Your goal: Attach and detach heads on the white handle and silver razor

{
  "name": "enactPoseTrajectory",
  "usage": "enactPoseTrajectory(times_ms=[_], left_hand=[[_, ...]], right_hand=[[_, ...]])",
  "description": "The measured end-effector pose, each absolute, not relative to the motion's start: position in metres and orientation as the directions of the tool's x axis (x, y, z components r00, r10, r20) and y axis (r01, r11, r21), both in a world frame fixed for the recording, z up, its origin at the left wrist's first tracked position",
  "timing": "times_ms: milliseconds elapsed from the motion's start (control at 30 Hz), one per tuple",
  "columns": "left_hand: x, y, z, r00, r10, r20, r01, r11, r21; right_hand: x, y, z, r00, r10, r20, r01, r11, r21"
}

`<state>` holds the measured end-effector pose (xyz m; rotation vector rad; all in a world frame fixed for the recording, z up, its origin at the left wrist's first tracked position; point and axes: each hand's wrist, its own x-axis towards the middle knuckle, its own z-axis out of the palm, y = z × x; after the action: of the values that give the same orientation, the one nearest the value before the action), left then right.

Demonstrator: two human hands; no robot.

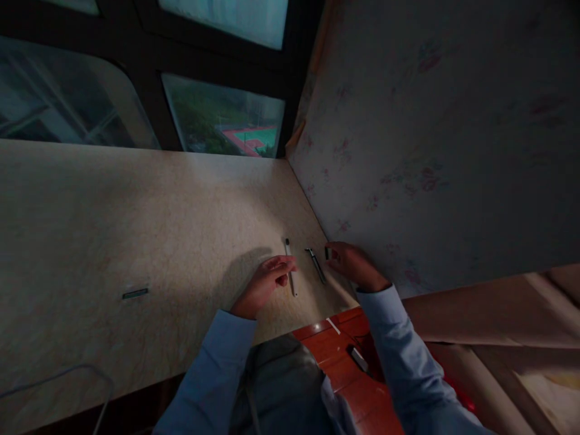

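By the worktop's (181, 229) right edge, clamping a dark piece (328, 253) in the grip of the right hand (353, 263), near a dark tool (316, 267). Close by, with left hand (270, 277) over a white stick (293, 285); cannot tell whether apart or together in grip.

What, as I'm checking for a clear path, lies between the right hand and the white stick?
The dark, slim tool lies on the tabletop between the right hand and the white stick. The left hand also covers part of the stick; whether they touch is unclear.
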<state>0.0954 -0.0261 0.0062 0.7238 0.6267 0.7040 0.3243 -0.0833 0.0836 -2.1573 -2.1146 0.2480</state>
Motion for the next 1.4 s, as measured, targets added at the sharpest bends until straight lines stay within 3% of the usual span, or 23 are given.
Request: enactPoseTrajectory(times_ms=[133,267,600,833,1033,1200,1300,1400], left_hand=[[0.095,-0.026,0.008,0.589,0.760,-0.274,-0.362,0.552,0.751],[0.094,-0.025,0.010,0.570,0.766,-0.297,-0.383,0.567,0.729],[0.097,-0.023,0.007,0.546,0.766,-0.339,-0.416,0.600,0.684],[0.096,-0.025,0.006,0.541,0.771,-0.336,-0.413,0.592,0.692],[0.092,-0.032,0.010,0.464,0.838,-0.288,-0.399,0.488,0.776],[0.060,-0.040,0.017,0.338,0.917,-0.214,-0.399,0.345,0.850],[0.021,-0.048,0.020,0.209,0.961,-0.182,-0.364,0.249,0.897],[-0.030,-0.056,0.021,-0.021,0.999,-0.037,-0.207,0.032,0.978]], right_hand=[[0.330,-0.073,0.078,0.096,0.968,-0.234,0.995,-0.101,-0.008],[0.327,-0.063,0.068,0.144,0.934,-0.327,0.989,-0.129,0.067],[0.332,-0.059,0.059,0.130,0.911,-0.391,0.991,-0.108,0.078],[0.321,-0.076,0.073,0.132,0.931,-0.339,0.991,-0.124,0.046],[0.295,-0.110,0.080,0.056,0.996,-0.063,0.963,-0.070,-0.260],[0.254,-0.126,0.063,-0.024,0.999,-0.039,0.846,0.000,-0.532],[0.228,-0.127,0.051,-0.056,0.998,-0.035,0.799,0.024,-0.601],[0.205,-0.122,0.041,-0.116,0.993,-0.035,0.768,0.067,-0.637]])
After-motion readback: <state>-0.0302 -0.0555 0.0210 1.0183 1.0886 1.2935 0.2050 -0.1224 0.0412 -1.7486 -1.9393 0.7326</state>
